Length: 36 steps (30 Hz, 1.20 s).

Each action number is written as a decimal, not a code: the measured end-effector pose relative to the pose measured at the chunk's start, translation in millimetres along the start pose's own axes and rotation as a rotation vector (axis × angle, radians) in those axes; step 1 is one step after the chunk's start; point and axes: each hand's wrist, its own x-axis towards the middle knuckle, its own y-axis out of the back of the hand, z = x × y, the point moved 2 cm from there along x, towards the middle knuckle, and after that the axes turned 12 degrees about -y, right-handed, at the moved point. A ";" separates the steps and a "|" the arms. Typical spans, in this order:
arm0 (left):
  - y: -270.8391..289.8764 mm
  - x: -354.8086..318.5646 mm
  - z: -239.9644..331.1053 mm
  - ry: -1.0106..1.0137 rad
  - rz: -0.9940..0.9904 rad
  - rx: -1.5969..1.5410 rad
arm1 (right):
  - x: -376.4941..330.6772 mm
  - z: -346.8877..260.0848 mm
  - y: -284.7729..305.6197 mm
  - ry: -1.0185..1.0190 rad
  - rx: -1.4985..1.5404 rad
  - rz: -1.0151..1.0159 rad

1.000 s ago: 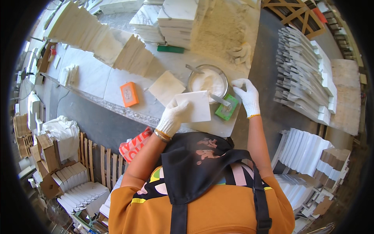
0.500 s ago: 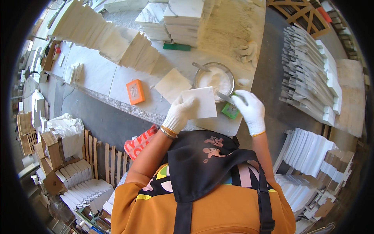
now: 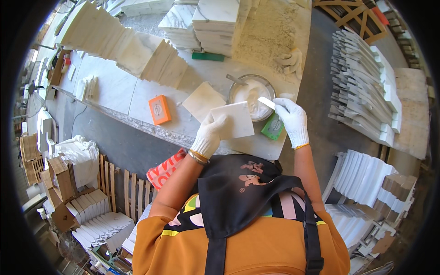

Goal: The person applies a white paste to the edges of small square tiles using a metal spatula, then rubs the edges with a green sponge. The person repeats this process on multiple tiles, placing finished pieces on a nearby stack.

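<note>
My left hand (image 3: pixel 211 133), in a white knit glove, grips a square white stone tile (image 3: pixel 234 121) by its left side. In my gloved right hand (image 3: pixel 291 120) is a putty knife (image 3: pixel 266 102), its blade whitish and pointing left, over the rim of a round metal bowl (image 3: pixel 273 94). White paste (image 3: pixel 250 94) fills much of the bowl, and a second metal tool (image 3: pixel 236 79) leans on its far left rim. Just beyond the held tile lies another square tile (image 3: pixel 204 101), flat on the stone-topped bench (image 3: pixel 137 103). Beside the bowl sits a green box (image 3: pixel 273 127), close to my right hand.
An orange box (image 3: pixel 159 110) lies on the bench at left. Behind it runs a long leaning row of tiles (image 3: pixel 123 43), with stacked marble blocks (image 3: pixel 215 25) at the back. White stone pieces (image 3: pixel 362 87) stand to the right. A red bag (image 3: pixel 165 168) hangs near the bench's front.
My right hand has drawn slightly nearer to me, turning the putty knife so its blade now lifts up and left instead of dipping at the bowl. The held tile has tilted slightly.
</note>
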 end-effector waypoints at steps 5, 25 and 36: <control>-0.1 1.7 -0.1 -0.008 -0.015 -0.015 | 8.5 -11.6 -14.4 -0.090 0.095 -0.111; 4.2 6.0 -4.2 -0.027 -0.082 0.020 | -31.0 -55.8 19.7 -0.127 0.380 -0.202; 2.0 3.9 -2.2 -0.036 -0.087 0.025 | -31.9 -55.6 18.7 -0.021 0.359 -0.137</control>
